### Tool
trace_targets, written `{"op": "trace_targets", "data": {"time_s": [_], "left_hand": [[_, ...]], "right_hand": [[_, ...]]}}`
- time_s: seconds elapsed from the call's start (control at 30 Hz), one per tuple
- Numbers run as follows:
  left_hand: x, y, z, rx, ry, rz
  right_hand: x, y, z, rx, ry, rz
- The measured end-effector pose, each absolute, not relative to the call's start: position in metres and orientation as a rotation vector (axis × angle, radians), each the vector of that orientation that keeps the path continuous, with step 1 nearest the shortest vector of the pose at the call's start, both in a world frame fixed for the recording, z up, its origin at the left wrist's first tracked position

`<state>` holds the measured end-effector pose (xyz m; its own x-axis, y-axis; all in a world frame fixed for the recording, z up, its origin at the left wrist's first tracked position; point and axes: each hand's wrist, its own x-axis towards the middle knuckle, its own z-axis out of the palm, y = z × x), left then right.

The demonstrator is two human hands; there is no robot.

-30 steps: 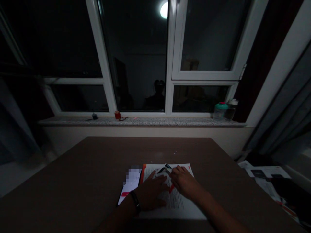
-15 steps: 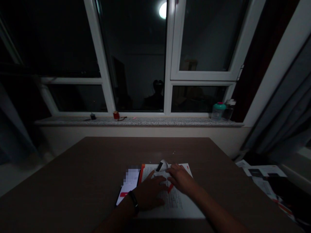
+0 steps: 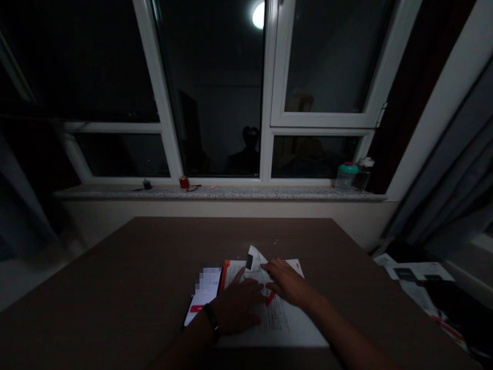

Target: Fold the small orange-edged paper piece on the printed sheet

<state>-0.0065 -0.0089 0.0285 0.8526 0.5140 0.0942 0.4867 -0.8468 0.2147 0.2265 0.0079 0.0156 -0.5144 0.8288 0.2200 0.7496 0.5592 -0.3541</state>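
Note:
A small folded sheet of paper (image 3: 254, 261), white with a dark printed patch and a red part lower down, rests on a printed booklet (image 3: 296, 329) with an orange edge. Its top corner stands up in a point. My left hand (image 3: 236, 306), wearing a dark wristband, lies over the folded paper with fingers spread and pressing it down. From the other side my right hand (image 3: 287, 281) grips the paper's right edge with bent fingers; the fingertips are partly hidden. Left of the booklet lies a phone (image 3: 204, 295) with its screen lit.
Small white scraps (image 3: 276, 241) lie beyond the booklet on the brown table (image 3: 127, 288). On the windowsill (image 3: 239, 192) stand a red container (image 3: 184, 182), a small dark bottle (image 3: 147, 184) and a green-lidded bottle (image 3: 346, 176). Papers (image 3: 419, 272) lie at the right.
The top flap of the folded paper, curled over before, now stands up straighter in a point and leans slightly left. Both hands stay in nearly the same place.

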Motion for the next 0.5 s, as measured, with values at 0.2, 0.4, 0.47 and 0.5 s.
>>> {"op": "trace_targets", "data": {"time_s": [0.2, 0.4, 0.47, 0.5], "left_hand": [[-0.0064, -0.0070, 0.0236, 2.843, 0.770, 0.228], [-0.0060, -0.0078, 0.0255, 2.846, 0.763, 0.221], [-0.0063, -0.0077, 0.0259, 2.852, 0.764, 0.223], [-0.0064, -0.0077, 0.0261, 2.857, 0.761, 0.223]], "right_hand": [[0.2297, 0.0049, 0.0189, -1.171, -2.431, 0.380], [0.2327, 0.0057, 0.0165, -1.172, -2.433, 0.368], [0.2342, 0.0074, 0.0136, -1.148, -2.461, 0.349], [0.2352, 0.0082, 0.0122, -1.134, -2.478, 0.338]]}}
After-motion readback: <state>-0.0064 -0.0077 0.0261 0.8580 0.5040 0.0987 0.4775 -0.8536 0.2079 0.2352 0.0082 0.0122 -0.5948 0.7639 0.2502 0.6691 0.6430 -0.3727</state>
